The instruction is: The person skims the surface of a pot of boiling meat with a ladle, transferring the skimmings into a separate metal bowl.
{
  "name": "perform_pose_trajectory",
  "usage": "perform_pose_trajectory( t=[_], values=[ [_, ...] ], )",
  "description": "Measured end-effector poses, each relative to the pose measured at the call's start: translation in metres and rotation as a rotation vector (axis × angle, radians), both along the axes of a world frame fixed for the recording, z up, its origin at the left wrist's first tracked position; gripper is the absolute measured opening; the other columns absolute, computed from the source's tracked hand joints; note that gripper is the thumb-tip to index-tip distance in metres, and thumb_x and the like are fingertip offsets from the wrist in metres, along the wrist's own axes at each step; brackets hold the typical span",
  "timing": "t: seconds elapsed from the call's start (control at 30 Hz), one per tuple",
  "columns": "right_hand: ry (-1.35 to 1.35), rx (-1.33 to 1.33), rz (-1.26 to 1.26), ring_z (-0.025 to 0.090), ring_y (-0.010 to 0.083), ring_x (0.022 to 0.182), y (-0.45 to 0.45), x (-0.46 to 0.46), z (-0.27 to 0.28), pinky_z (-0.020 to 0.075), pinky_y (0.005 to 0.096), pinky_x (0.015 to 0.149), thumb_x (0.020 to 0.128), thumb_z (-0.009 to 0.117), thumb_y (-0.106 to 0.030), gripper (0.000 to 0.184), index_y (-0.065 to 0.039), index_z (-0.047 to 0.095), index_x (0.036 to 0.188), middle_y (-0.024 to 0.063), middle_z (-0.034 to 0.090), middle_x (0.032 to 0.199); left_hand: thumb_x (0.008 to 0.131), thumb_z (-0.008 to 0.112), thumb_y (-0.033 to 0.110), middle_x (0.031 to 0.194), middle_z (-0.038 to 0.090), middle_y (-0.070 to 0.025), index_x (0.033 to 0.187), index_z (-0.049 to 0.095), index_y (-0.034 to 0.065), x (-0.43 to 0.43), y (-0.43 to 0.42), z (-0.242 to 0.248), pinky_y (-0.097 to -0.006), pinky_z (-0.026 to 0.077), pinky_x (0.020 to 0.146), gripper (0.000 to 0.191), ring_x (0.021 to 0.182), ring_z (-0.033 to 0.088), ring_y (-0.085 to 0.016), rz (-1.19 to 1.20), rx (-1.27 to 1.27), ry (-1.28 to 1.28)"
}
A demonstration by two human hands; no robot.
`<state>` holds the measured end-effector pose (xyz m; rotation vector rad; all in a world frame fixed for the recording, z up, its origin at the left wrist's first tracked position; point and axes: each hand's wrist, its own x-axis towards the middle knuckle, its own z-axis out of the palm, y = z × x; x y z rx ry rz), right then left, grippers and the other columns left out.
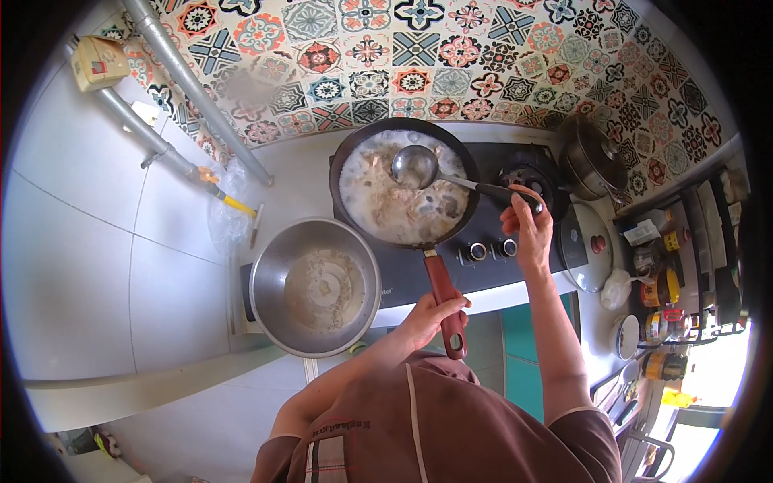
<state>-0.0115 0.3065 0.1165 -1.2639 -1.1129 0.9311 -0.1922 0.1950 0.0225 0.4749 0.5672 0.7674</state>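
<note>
My right hand (pixel 529 228) grips the black handle of a metal ladle (pixel 416 166). The ladle's bowl is over the frothy liquid in a dark frying pan (pixel 336 162), towards the far side of the pan. White foam and pale pieces, perhaps meat, fill the pan (pixel 386 208). Around the pan's red-brown handle (pixel 445 296) my left hand (pixel 436 315) is closed. A stainless steel bowl (pixel 261 296) stands left of the pan, with a little cloudy, scummy liquid at its bottom.
The pan sits on a black gas hob (pixel 410 281) with two knobs. A lidded pot (pixel 589 160) and a glass lid (pixel 583 247) stand to the right. Further right, a rack holds several jars (pixel 661 288). Metal pipes (pixel 199 90) run along the left wall; a patterned tile wall rises behind.
</note>
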Motion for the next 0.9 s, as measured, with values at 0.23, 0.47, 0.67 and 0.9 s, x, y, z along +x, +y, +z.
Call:
perform_pose_trajectory(
  t=[0.23, 0.47, 0.67, 0.9],
  values=[
    [0.099, -0.031, -0.028, 0.051, 0.0073, 0.051, -0.007, 0.012, 0.007, 0.041, 0.0196, 0.048, 0.09, 0.057, -0.026, 0.028, -0.003, 0.062, 0.106, 0.0042, 0.06, 0.064, 0.089, 0.062, 0.017, 0.096, 0.061, -0.0073, 0.103, 0.054, 0.0026, 0.001, 0.0, 0.0, -0.0317, 0.05, 0.067, 0.022, 0.078, 0.061, -0.018, 0.029, 0.009, -0.024],
    [0.128, -0.112, 0.06, 0.049, 0.0075, 0.047, -0.034, 0.007, 0.04, 0.0372, 0.0189, 0.045, 0.091, 0.054, -0.026, 0.029, -0.003, 0.063, 0.107, 0.0051, 0.06, 0.063, 0.088, 0.063, 0.018, 0.097, 0.06, -0.0083, 0.1, 0.053, 0.0055, 0.002, 0.0, 0.001, -0.0327, 0.05, 0.07, 0.02, 0.078, 0.06, -0.018, 0.05, -0.004, -0.026],
    [0.147, -0.303, 0.209, 0.051, 0.0075, 0.05, -0.062, -0.028, 0.039, 0.04, 0.019, 0.046, 0.091, 0.052, -0.023, 0.028, -0.003, 0.061, 0.109, 0.0045, 0.06, 0.065, 0.088, 0.063, 0.017, 0.096, 0.059, -0.008, 0.098, 0.052, 0.0063, 0.002, 0.0, -0.002, -0.0324, 0.049, 0.071, 0.018, 0.078, 0.06, -0.017, 0.051, 0.028, -0.053],
    [-0.346, 0.029, 0.744, 0.065, 0.0213, 0.079, -0.088, -0.066, 0.017, 0.0515, 0.0286, 0.072, 0.084, 0.06, -0.007, 0.032, 0.002, 0.056, 0.115, 0.0124, 0.066, 0.09, 0.091, 0.056, 0.016, 0.101, 0.056, -0.004, 0.111, 0.051, 0.0054, 0.002, -0.001, -0.014, -0.0302, 0.048, 0.076, 0.023, 0.092, 0.057, -0.014, 0.046, 0.134, -0.039]
  ],
)
